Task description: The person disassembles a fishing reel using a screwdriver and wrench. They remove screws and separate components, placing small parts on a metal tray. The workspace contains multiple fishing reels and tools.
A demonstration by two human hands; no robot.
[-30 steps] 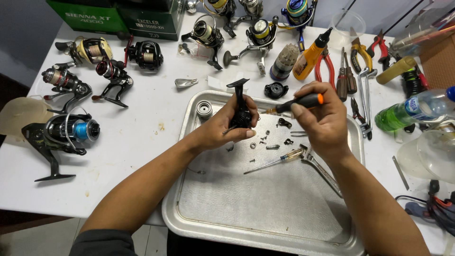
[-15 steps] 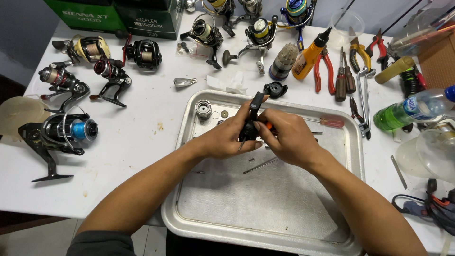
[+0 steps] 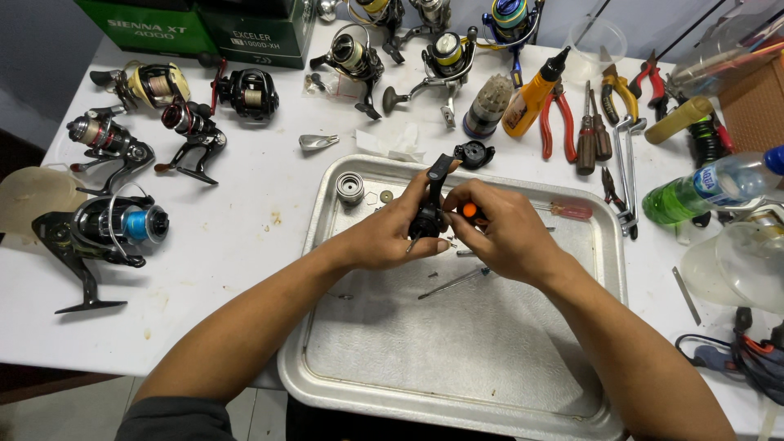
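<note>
White desk (image 3: 245,245) carries a metal tray (image 3: 457,359), over which both hands work. Left hand (image 3: 392,233) is closed around a black reel body (image 3: 430,214), held upright above the tray. Right hand (image 3: 506,237) grips an orange-handled screwdriver (image 3: 469,211) against it. Loose small parts lie beneath. Fishing reels (image 3: 106,229), pliers (image 3: 559,110) and a bottle (image 3: 710,188) surround the tray.

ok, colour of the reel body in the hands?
Black reel body, clearest in the head view.
</note>
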